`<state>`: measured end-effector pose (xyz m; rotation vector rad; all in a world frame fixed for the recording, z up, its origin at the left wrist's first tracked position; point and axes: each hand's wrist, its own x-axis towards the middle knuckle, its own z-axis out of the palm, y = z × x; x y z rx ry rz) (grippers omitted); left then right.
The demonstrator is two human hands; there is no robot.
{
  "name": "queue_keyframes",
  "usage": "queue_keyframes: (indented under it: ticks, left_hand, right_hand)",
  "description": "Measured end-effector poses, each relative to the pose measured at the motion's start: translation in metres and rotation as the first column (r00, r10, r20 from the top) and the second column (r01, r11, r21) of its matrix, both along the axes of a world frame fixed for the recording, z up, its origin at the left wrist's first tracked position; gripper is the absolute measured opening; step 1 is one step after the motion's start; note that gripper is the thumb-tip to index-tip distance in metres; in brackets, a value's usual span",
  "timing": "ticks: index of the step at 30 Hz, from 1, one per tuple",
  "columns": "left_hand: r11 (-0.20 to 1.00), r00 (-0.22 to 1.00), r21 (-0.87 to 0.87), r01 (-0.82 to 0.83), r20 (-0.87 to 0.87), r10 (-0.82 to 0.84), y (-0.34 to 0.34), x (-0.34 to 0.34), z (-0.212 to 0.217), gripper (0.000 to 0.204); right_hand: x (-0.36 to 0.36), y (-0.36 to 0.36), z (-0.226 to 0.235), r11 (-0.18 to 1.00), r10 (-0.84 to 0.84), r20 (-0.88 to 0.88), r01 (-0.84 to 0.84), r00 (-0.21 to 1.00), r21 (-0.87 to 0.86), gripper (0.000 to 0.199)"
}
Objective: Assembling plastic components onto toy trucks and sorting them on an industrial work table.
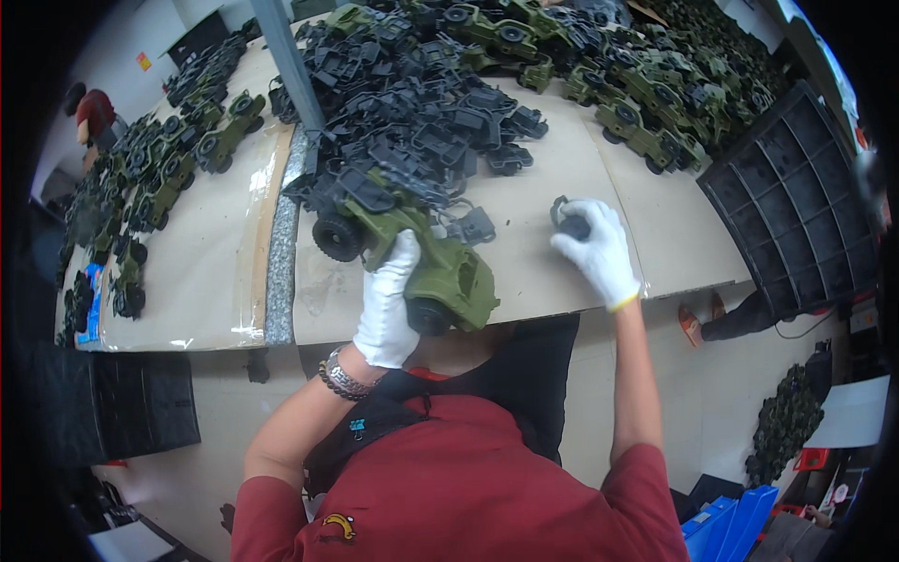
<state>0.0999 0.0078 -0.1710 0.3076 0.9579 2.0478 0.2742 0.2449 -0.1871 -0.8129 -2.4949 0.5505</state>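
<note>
In my white-gloved left hand [386, 314] I grip a green toy jeep [457, 278] by its side, tilted above the near edge of the table. Black wheels show at its two ends, and a dark grey frame sits on its far end. To the right, my white-gloved right hand [604, 255] is closed around a small dark round part [573, 226], low over the table. Its fingers partly cover that part, so its exact kind is unclear. A loose dark grey part [475, 226] lies on the table just beyond the jeep.
A big heap of dark grey parts [412, 108] spreads over the cardboard-covered table [534, 273]. Rows of green toy jeeps stand at the left [178, 159] and right [646, 117]. A metal post [286, 61] rises at the back. A black crate [791, 206] leans at the right edge.
</note>
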Motion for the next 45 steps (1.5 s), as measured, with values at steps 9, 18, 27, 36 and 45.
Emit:
queue_keyframes:
  ticks: [9, 18, 27, 36, 45]
  left_hand:
    - [0.997, 0.978, -0.034, -0.076, -0.199, 0.068, -0.005, 0.004, -0.008, 0.033]
    - [0.999, 0.898, 0.003, -0.044, -0.439, 0.041, -0.021, 0.000, -0.012, 0.031]
    - [0.995, 0.979, 0.037, -0.097, -0.177, 0.103, -0.009, 0.001, 0.001, 0.043]
    - [0.997, 0.949, 0.081, -0.004, 0.316, -0.022, -0.012, 0.022, 0.039, 0.059]
    - [0.990, 0.954, -0.132, -0.043, 0.288, 0.080, -0.019, -0.039, 0.025, 0.052]
  right_hand:
    - [-0.016, -0.109, 0.027, 0.904, 0.388, -0.321, -0.424, 0.864, -0.048, 0.077]
    - [-0.019, -0.115, 0.020, 0.855, 0.508, -0.328, -0.512, 0.796, 0.083, 0.067]
    - [-0.026, -0.112, 0.045, 0.849, 0.526, -0.215, -0.491, 0.823, 0.197, 0.084]
    - [-0.077, -0.138, 0.059, 0.888, 0.444, -0.624, -0.223, 0.643, 0.401, 0.071]
    - [-0.098, -0.078, 0.069, 0.830, 0.548, -0.449, -0.392, 0.705, 0.398, 0.079]
